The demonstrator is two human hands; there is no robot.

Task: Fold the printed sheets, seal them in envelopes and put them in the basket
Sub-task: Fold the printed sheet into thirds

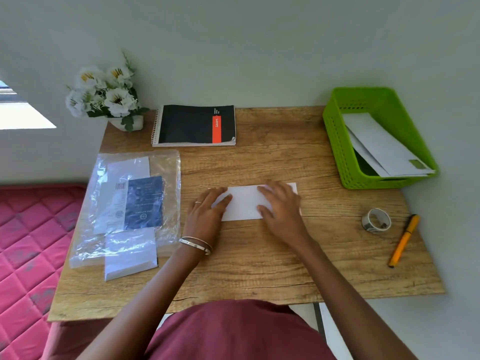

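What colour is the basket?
Bright green basket, clearest in the head view.

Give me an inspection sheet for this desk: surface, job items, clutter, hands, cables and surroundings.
Surface: wooden desk, bare in front of the person.
Job's things: white paper flat at desk centre; green basket at far right holding envelopes; plastic pack at left with an envelope half under it; tape roll and orange pen at right.
Clutter: spiral notebook and potted white flowers along the far edge.
Grippers: left hand and right hand both flat on the paper, palms down.
Cables: nothing seen.
Surroundings: pale wall behind; pink quilted mattress at left.
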